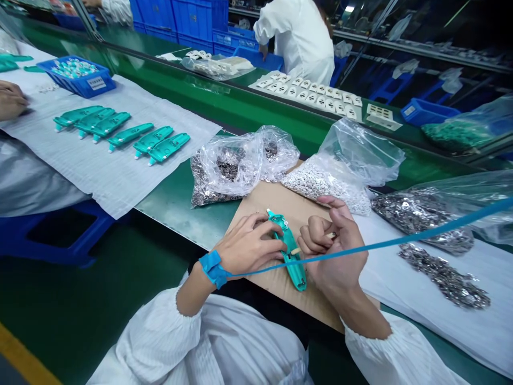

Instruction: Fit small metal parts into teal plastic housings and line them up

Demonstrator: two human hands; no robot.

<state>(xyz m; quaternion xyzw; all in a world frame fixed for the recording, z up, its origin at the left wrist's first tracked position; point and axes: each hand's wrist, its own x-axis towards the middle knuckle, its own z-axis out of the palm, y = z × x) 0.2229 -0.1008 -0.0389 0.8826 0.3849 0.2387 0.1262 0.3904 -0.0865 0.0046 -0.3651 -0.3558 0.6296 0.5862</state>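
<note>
Half-open left hand (253, 241) holds a teal casing (296, 275), curled right hand (335, 247) grips 1 pale stick (295, 251), cardboard (256, 200) bare toward its far edge.

On the cardboard (260, 199), the left hand (254, 240) holds a teal shell (295, 274) from its nine o'clock side. At its three o'clock, the right hand (334, 243) is curled around a pale stick (295, 251). Seen from this shell, a bag of metal parts (228, 171) lies at eleven o'clock, white parts (324, 184) at one, six more shells (130, 136) at ten.
</note>
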